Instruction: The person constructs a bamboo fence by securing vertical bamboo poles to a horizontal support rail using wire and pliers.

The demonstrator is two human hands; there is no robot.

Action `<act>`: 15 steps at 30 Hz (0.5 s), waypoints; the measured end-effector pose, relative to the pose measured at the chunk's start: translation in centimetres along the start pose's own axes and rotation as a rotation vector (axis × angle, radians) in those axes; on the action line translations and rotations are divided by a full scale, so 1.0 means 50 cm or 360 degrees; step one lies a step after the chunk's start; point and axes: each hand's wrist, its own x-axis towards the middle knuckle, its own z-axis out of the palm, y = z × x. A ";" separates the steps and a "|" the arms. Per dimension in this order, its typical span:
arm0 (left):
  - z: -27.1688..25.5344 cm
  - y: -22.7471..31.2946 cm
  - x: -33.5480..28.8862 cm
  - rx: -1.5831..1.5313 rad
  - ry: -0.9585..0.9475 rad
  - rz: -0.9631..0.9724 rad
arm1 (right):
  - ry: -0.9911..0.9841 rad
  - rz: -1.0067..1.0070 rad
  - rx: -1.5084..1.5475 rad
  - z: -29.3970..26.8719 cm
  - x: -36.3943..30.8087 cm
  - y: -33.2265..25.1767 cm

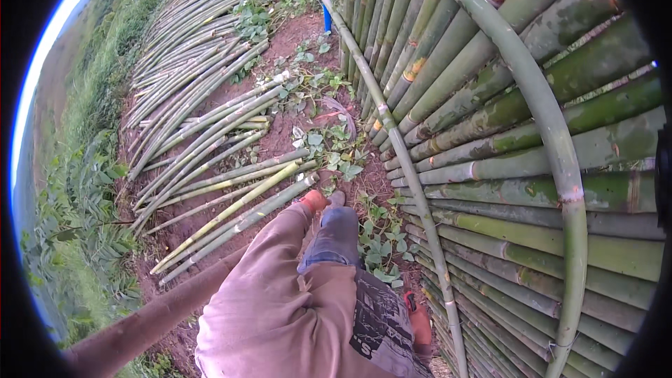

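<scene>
The left hand (315, 201) reaches to the cut end of a grey-green pole (241, 225), which lies on the ground at 8 o'clock; the end is probably the handiest part to reach. Contact and the curl of its fingers are unclear. At 5 o'clock the right hand (420, 329) hangs low beside the wall (616, 192), a red-and-black thing (409, 301) next to it; I cannot tell whether its fingers grip that. More poles (203, 91) lie side by side at 10 o'clock, likely to stay within reach. A curved pole (558, 140) crosses the wall at 3 o'clock, seemingly bracing its canes.
</scene>
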 end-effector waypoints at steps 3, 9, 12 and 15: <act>-0.015 -0.065 0.000 -0.0291 -0.0061 -0.0101 | 0.0020 0.0096 -0.0149 -0.025 0.071 -0.064; -0.012 -0.291 -0.014 -0.0066 0.0088 0.0054 | 0.0018 -0.0415 -0.0368 -0.127 0.230 -0.384; -0.060 -0.325 -0.100 -0.1189 0.0294 -0.0448 | -0.0333 -0.0272 -0.0433 -0.159 0.325 -0.565; -0.167 -0.325 -0.164 -0.2269 0.0435 -0.1168 | -0.0598 -0.0077 0.0317 -0.152 0.454 -0.652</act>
